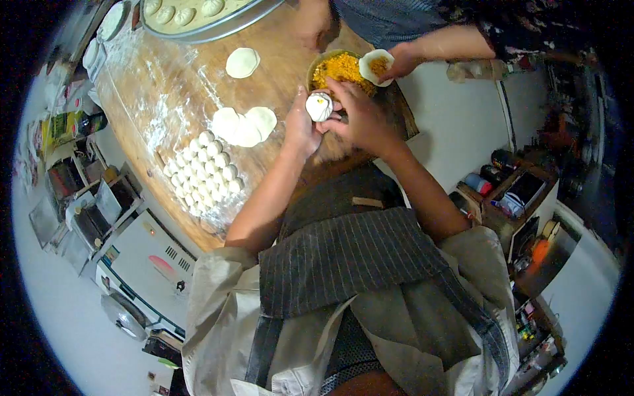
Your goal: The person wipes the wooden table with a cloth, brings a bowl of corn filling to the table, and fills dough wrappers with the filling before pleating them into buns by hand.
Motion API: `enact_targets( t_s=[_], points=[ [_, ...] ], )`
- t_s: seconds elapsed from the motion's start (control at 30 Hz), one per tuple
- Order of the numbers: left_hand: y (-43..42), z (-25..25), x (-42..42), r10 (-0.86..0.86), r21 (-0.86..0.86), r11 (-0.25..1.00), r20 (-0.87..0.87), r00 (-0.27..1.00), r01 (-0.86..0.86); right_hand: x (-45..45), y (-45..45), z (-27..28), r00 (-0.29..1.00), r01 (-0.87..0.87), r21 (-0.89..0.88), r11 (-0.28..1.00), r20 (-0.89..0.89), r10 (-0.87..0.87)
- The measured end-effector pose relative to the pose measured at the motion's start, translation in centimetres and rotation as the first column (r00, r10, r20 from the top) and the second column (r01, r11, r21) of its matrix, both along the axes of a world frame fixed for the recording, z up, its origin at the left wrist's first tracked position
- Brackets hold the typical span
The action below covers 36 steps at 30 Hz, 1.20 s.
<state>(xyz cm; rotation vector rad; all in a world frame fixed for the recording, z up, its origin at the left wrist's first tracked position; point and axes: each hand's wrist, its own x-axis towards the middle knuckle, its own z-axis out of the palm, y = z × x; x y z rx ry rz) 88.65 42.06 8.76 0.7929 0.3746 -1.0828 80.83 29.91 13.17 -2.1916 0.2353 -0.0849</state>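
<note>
A round pleated dough bun (319, 107) with a small yellow spot of filling at its top sits in my left hand (304, 125), whose fingers curl round it. My right hand (366, 119) is just right of the bun, its fingers apart and partly over the near edge of the filling bowl (310, 65). Whether its thumb touches the bun is hard to see. Crumbly yellow filling (340, 68) fills that bowl. Beyond it, another person's hand (404, 61) holds a dough wrapper (371, 55) with filling in it; that person's other hand (312, 26) is blurred.
On the floured wooden table (178, 86) lie a single flat dough wrapper (242, 63), overlapping wrappers (247, 127) and many small dough pieces (205, 171). A large round tray (218, 30) with several buns stands at the far edge. A white appliance (152, 254) is at left.
</note>
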Motion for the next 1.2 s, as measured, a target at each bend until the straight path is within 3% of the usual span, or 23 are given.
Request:
enact_targets(
  t_s=[0.1, 0.2, 0.3, 0.37, 0.4, 0.43, 0.5, 0.53, 0.57, 0.6, 0.63, 0.7, 0.77, 0.83, 0.97, 1.0, 1.17, 1.2],
  points=[
    [0.5, 0.2, 0.5, 0.105, 0.007, 0.994, -0.011, 0.994, -0.104, 1.9, 1.0, -1.1, 0.983, -0.116, -0.141, 0.983, 0.126, 0.134],
    [1.5, 0.8, 1.1, 0.132, 0.186, 0.974, 0.006, 0.991, -0.131, 3.4, 1.8, 0.5, 0.967, -0.248, -0.148, 0.957, 0.028, 0.254],
    [2.9, 1.2, 2.1, 0.164, 0.118, 0.978, 0.057, 0.985, -0.170, 5.7, 2.3, -0.2, 0.942, -0.330, -0.138, 0.934, 0.009, 0.335],
    [5.1, -0.5, 3.2, 0.065, 0.054, 0.996, 0.067, 0.996, -0.068, 7.1, 2.7, -1.2, 0.952, -0.300, -0.149, 0.942, 0.015, 0.306],
    [5.3, 0.2, 3.5, 0.128, -0.021, 0.992, 0.039, 0.991, -0.128, 8.1, 2.8, -0.9, 0.945, -0.314, -0.182, 0.932, 0.033, 0.325],
    [5.5, 1.0, 3.9, 0.183, 0.045, 0.982, 0.052, 0.982, -0.185, 9.2, 2.8, -0.5, 0.947, -0.315, -0.138, 0.939, 0.017, 0.320],
    [8.0, -2.3, 4.7, 0.169, -0.168, 0.971, -0.018, 0.985, -0.170, 12.6, 2.6, -0.2, 0.945, -0.324, -0.117, 0.939, 0.012, 0.328],
    [8.7, -1.8, 5.1, 0.180, -0.189, 0.966, -0.006, 0.984, -0.177, 14.5, 2.5, -0.2, 0.949, -0.315, -0.084, 0.945, -0.063, 0.310],
    [9.3, -1.5, 5.4, 0.217, -0.095, 0.972, 0.012, 0.976, -0.215, 16.4, 2.2, -0.3, 0.947, -0.299, -0.050, 0.953, -0.140, 0.290],
    [9.9, -1.3, 5.6, 0.253, 0.000, 0.967, 0.029, 0.967, -0.253, 18.4, 1.7, -0.4, 0.953, -0.300, -0.271, 0.915, -0.139, 0.271],
    [10.6, -1.6, 5.8, 0.260, -0.014, 0.966, 0.032, 0.965, -0.260, 20.5, 1.2, -0.9, 0.951, -0.305, -0.285, 0.909, -0.136, 0.276],
    [12.3, -2.6, 5.9, 0.286, 0.030, 0.957, 0.079, 0.955, -0.290, 25.0, 0.2, -2.0, 0.940, -0.183, -0.262, 0.948, 0.234, 0.246],
    [13.7, -3.9, 5.9, 0.348, 0.072, 0.934, 0.039, 0.937, -0.350, 30.2, -0.7, -2.4, 0.947, -0.045, -0.448, 0.893, 0.265, 0.181],
    [15.0, -4.2, 5.6, 0.405, 0.080, 0.910, 0.044, 0.913, -0.407, 34.4, -1.5, -0.8, 0.972, -0.064, -0.363, 0.930, 0.189, 0.140],
    [17.1, -6.4, 4.8, 0.473, 0.131, 0.857, 0.185, 0.861, -0.499, 42.0, -4.0, -4.0, 0.991, -0.009, -0.471, 0.882, 0.115, 0.071],
    [17.6, -6.1, 4.9, 0.456, 0.206, 0.843, 0.219, 0.863, -0.498, 43.2, -4.2, -4.4, 0.991, -0.018, -0.467, 0.884, 0.108, 0.077],
    [18.5, -6.2, 3.7, 0.513, 0.235, 0.783, 0.280, 0.811, -0.576, 46.5, -4.4, -5.9, 0.990, -0.087, -0.572, 0.816, 0.042, 0.135],
    [18.5, -6.1, 3.4, 0.519, 0.257, 0.764, 0.298, 0.801, -0.591, 46.7, -4.2, -6.3, 0.985, -0.115, -0.655, 0.747, 0.024, 0.173]
  ],
)
